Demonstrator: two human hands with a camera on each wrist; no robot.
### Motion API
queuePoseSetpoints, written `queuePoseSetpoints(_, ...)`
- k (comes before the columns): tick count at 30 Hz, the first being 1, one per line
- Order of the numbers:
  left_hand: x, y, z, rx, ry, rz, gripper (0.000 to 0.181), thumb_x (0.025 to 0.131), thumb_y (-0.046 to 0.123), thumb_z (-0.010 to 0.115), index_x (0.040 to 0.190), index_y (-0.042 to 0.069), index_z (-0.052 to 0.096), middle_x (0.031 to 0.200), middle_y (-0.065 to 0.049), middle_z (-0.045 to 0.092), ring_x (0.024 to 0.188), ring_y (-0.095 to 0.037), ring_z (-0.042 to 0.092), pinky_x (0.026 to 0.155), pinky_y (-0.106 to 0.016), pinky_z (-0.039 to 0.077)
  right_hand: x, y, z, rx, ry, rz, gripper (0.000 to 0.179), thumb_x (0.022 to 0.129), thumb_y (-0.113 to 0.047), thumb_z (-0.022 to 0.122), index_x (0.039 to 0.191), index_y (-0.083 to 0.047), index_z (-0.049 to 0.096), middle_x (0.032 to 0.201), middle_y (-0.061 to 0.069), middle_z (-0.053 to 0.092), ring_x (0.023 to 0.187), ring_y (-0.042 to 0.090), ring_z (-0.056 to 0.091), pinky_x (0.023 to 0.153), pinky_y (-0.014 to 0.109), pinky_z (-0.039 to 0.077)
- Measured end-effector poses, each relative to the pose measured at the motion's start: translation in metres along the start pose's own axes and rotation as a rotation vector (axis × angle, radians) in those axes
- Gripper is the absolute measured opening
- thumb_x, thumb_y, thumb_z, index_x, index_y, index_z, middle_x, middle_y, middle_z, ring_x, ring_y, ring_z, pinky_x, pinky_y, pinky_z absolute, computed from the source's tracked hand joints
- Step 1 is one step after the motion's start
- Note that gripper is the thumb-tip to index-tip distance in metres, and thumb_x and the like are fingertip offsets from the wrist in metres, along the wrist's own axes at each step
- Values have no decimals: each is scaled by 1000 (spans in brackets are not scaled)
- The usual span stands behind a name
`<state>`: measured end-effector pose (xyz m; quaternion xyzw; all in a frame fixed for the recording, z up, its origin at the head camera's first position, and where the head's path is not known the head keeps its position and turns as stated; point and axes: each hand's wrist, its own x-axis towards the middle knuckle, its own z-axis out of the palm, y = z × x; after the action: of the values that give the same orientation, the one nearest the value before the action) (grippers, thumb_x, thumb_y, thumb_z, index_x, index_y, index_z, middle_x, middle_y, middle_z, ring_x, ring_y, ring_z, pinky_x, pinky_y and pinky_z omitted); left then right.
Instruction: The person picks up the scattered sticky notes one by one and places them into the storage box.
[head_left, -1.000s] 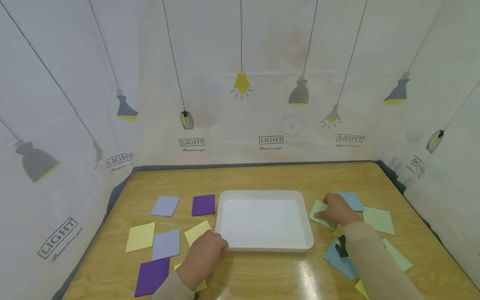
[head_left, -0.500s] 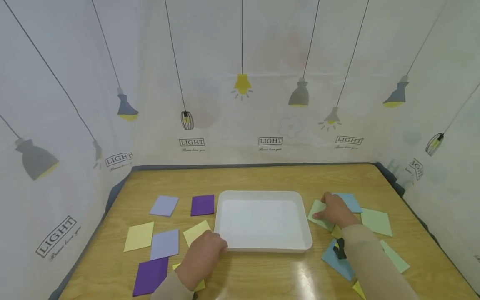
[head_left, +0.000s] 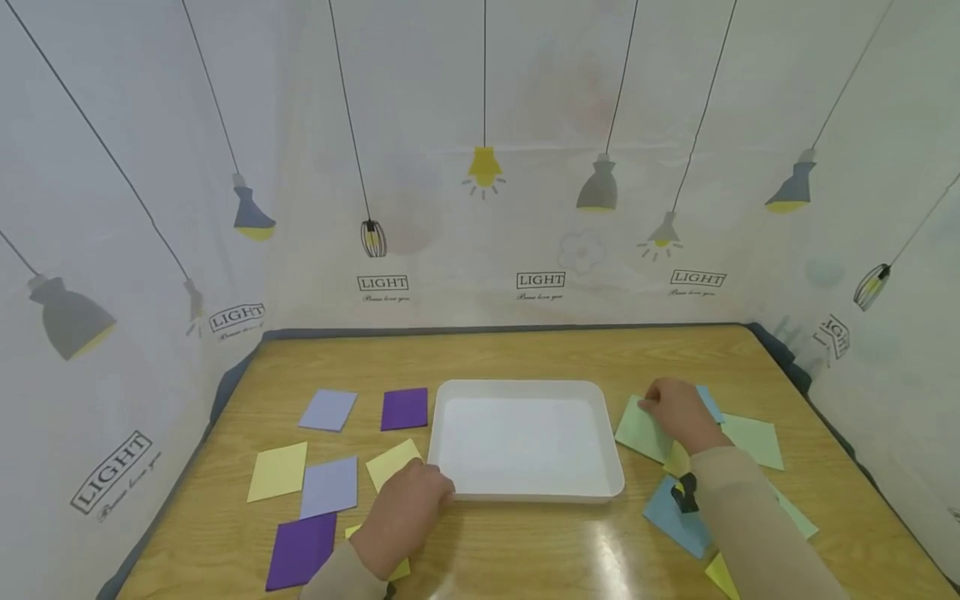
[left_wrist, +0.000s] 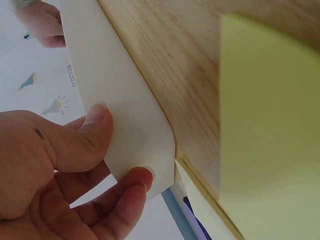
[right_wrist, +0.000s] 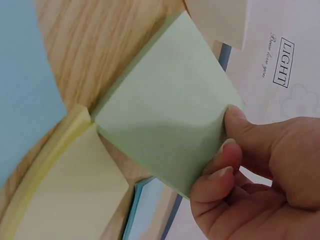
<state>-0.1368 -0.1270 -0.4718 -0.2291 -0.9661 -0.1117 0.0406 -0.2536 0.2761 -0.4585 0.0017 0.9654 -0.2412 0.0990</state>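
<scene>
My left hand holds the near left corner of a white tray. In the left wrist view, its thumb lies on the tray wall and the fingertips bend round the corner. Beyond the tray's right side, my right hand pinches the far edge of a light green sticky note pad. Thumb and curled fingers meet that edge in the right wrist view, where the pad lies slanted. A yellow pad touches its near corner, and a blue pad is partly hidden behind the hand.
Left of the tray are purple, lilac and yellow sticky note pads. More green and blue ones lie on the right, some under my forearm. A lamp-printed curtain encloses the wooden table.
My right hand has shifted from the green pad's middle to its far edge, uncovering more of the pad and covering more of the blue one. My left hand has stayed at the tray corner.
</scene>
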Motion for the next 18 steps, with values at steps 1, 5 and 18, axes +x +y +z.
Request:
queuePoseSetpoints(1, 0, 0, 0, 1, 1, 1, 16, 84, 10, 76, 70, 16, 75, 70, 3, 68, 68, -12, 51, 64, -29, 48, -1, 0, -1, 1, 3, 0, 27, 102, -15, 58, 112, 10, 63, 107, 25, 67, 88, 29, 61, 73, 40, 53)
queuePoseSetpoints(5, 0, 0, 0, 5, 0, -2, 15, 85, 12, 76, 70, 16, 75, 70, 3, 67, 68, -13, 52, 64, -30, 48, -4, 0, -2, 1, 5, -4, 23, 102, -14, 57, 108, 8, 64, 99, 20, 67, 81, 25, 57, 66, 34, 50)
queuePoseSetpoints(18, 0, 2, -3, 3, 17, 2, 13, 83, 11, 75, 71, 15, 75, 71, 2, 69, 67, -13, 52, 64, -29, 48, -26, -21, -16, -43, 40, -61, 16, 101, -13, 60, 97, 2, 66, 89, 13, 66, 76, 22, 53, 65, 33, 45)
